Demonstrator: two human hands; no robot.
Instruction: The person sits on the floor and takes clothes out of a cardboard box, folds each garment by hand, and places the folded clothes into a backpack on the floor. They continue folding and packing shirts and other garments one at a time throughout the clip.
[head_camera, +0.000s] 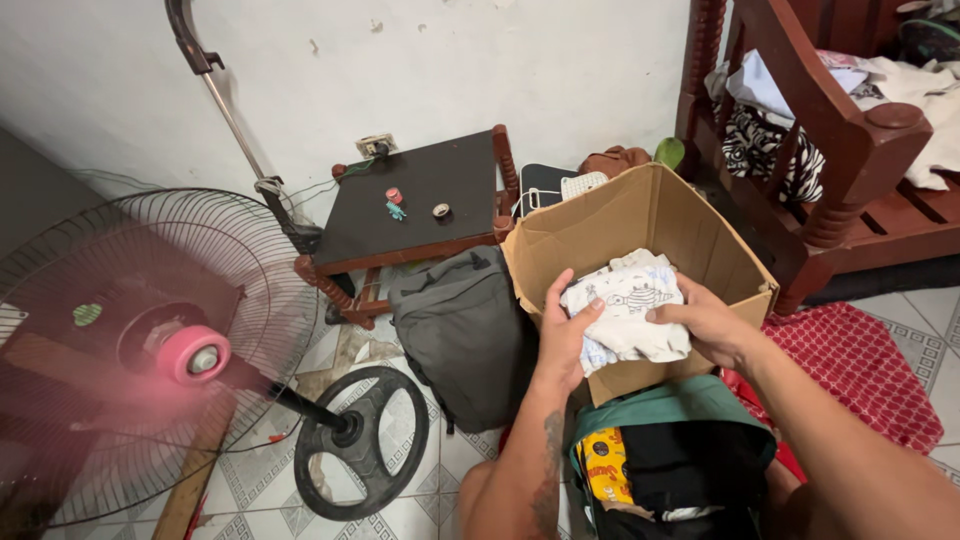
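Note:
A white folded cloth with small printed drawings (630, 315) sits at the near side of an open cardboard box (640, 215). My left hand (562, 335) grips the cloth's left edge. My right hand (705, 322) holds its right edge, fingers curled over the fabric. Both hands keep the cloth just above the box's near wall. Below my arms lies an open green bag (680, 405) with black and yellow clothes inside.
A running pedestal fan with a pink hub (190, 355) fills the left, its round black base (362, 440) on the tiled floor. A small dark table (420, 200), a grey backpack (465, 335), a wooden bench with laundry (850, 130) and a red mat (860, 365) surround the box.

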